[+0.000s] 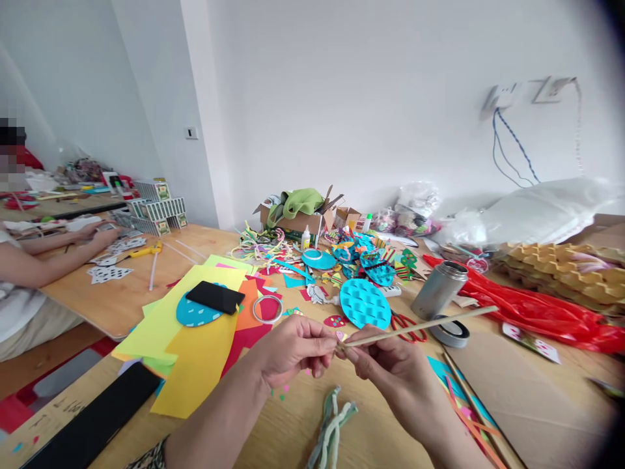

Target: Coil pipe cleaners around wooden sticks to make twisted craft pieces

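Observation:
Above the table's front, my left hand (305, 344) is closed in a pinch at the left end of a long, thin, pale stick (439, 321). My right hand (390, 368) grips the same stick just beside it, thumb and fingers together. From there the stick slants up to the right, and its far end is free. What lies between the fingertips is mostly hidden. Below the hands a bundle of pale green and white twisted cords (332, 430) lies on the table. Red-handled scissors (409, 327) and a roll of tape (450, 331) are just beyond my right hand.
Coloured paper (195, 371) with a black phone (215, 297) spreads to the left. A blue dimpled disc (365, 303), a metal cup (440, 288), craft scraps and a red plastic bag (537, 312) stand behind. Cardboard (532, 397) lies right. At left, another person's hands (95, 233) are near playing cards.

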{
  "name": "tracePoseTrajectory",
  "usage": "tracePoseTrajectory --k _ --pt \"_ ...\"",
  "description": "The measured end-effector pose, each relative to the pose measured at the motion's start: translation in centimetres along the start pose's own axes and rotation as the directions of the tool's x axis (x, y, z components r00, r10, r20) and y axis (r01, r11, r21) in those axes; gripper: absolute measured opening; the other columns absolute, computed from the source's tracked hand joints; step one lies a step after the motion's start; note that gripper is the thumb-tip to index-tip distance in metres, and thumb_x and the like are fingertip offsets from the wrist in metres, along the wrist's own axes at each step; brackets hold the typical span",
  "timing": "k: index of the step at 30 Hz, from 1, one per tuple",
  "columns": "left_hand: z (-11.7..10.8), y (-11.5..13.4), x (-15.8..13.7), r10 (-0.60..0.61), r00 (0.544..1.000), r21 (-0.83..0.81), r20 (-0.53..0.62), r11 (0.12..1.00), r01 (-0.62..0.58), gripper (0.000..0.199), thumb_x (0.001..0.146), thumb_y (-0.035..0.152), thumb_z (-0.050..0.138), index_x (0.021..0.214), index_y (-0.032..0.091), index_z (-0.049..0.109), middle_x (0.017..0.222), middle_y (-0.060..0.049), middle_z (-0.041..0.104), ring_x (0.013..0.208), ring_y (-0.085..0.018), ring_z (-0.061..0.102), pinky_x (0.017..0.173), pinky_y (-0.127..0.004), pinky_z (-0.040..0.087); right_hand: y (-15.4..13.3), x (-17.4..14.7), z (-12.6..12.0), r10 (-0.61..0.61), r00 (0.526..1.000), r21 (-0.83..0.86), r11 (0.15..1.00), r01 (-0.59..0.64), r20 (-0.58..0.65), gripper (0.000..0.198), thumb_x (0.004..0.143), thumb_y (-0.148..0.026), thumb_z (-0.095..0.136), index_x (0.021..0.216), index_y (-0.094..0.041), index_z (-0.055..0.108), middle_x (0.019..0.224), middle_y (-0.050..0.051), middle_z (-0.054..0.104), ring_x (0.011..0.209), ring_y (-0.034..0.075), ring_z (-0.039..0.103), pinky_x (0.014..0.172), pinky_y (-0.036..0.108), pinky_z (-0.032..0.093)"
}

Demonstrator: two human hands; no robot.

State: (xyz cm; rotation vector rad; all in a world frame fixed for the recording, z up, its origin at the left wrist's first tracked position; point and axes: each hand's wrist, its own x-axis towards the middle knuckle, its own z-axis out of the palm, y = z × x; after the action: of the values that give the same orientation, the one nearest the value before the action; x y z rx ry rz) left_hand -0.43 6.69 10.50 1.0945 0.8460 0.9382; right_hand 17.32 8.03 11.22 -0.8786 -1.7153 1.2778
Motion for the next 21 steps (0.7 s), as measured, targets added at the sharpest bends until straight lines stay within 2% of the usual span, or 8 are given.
tracePoseTrajectory --k 2,4,8,10,12,14,16,21 --pt "0.0 0.0 0.1 0.027 1.000 0.052 -0.008 0.998 -0.027 0.026 0.072 0.037 0.063 0.072 0.012 0.062 0.060 0.000 0.054 0.049 -0.006 0.047 0.052 -0.021 0.039 0.2 0.1 0.0 0.015 1.000 -0.009 1.000 -0.015 -0.026 0.023 0.073 -0.040 0.066 0.068 -0.018 0.064 0.060 0.001 0.057 0.056 0.013 0.047 0.051 0.023 0.037" --pt "0.4 0.1 0.1 0.091 0.994 0.186 -0.060 0.979 -0.078 0.023 0.074 0.034 0.062 0.082 0.012 0.063 0.066 -0.001 0.058 0.056 -0.009 0.052 0.056 -0.022 0.042 0.6 0.3 0.1 0.036 0.997 -0.018 0.999 -0.037 -0.063 0.025 0.074 -0.041 0.065 0.067 -0.017 0.063 0.058 0.001 0.057 0.055 0.013 0.049 0.050 0.023 0.038" --pt "1.6 -0.1 0.1 0.247 0.951 0.443 -0.184 0.885 -0.144 0.029 0.070 0.018 0.064 0.099 0.018 0.060 0.076 -0.001 0.063 0.066 -0.012 0.059 0.059 -0.022 0.044 1.2 0.6 0.2 0.049 0.992 -0.009 0.999 -0.051 -0.117 0.026 0.071 -0.043 0.067 0.071 -0.016 0.066 0.055 0.000 0.057 0.050 0.013 0.048 0.047 0.023 0.039" --pt "2.1 -0.3 0.1 0.371 0.906 0.581 -0.205 0.791 -0.192 0.020 0.074 0.016 0.060 0.094 0.018 0.062 0.077 -0.002 0.064 0.066 -0.012 0.059 0.059 -0.022 0.044 1.2 0.7 0.3 0.051 0.990 0.005 0.999 -0.051 -0.128 0.026 0.070 -0.043 0.068 0.071 -0.017 0.067 0.053 0.000 0.056 0.047 0.012 0.047 0.043 0.023 0.038" --pt "2.3 -0.6 0.1 0.497 0.847 0.722 -0.191 0.655 -0.222 0.011 0.078 0.015 0.055 0.086 0.018 0.063 0.076 -0.003 0.064 0.068 -0.013 0.059 0.059 -0.022 0.043 1.0 0.7 0.3 0.055 0.990 0.019 0.998 -0.053 -0.126 0.026 0.069 -0.044 0.069 0.070 -0.018 0.068 0.051 -0.001 0.054 0.044 0.012 0.045 0.039 0.022 0.036" --pt "2.3 -0.7 0.1 0.574 0.803 0.813 -0.161 0.538 -0.222 0.011 0.079 0.014 0.053 0.081 0.017 0.064 0.075 -0.004 0.064 0.070 -0.015 0.058 0.058 -0.022 0.042 0.7 0.7 0.2 0.069 0.991 0.019 0.998 -0.067 -0.115 0.027 0.068 -0.045 0.068 0.067 -0.018 0.068 0.051 0.000 0.054 0.044 0.012 0.045 0.036 0.022 0.033" --pt "2.2 -0.8 0.1 0.593 0.794 0.848 -0.133 0.482 -0.219 0.015 0.081 0.012 0.050 0.081 0.017 0.064 0.075 -0.005 0.064 0.070 -0.015 0.058 0.058 -0.022 0.042 0.4 0.7 0.1 0.082 0.992 0.007 0.997 -0.081 -0.099 0.028 0.069 -0.046 0.068 0.067 -0.018 0.068 0.052 0.000 0.054 0.045 0.012 0.045 0.036 0.021 0.033" --pt "2.1 -0.9 0.2 0.598 0.794 0.880 -0.107 0.429 -0.205 0.018 0.083 0.014 0.047 0.083 0.018 0.065 0.074 -0.004 0.065 0.069 -0.014 0.058 0.061 -0.023 0.041 0.5 0.6 -0.4 0.067 0.996 -0.015 0.998 -0.068 -0.063 0.027 0.072 -0.043 0.067 0.074 -0.016 0.067 0.059 0.002 0.059 0.056 0.013 0.051 0.047 0.021 0.039"
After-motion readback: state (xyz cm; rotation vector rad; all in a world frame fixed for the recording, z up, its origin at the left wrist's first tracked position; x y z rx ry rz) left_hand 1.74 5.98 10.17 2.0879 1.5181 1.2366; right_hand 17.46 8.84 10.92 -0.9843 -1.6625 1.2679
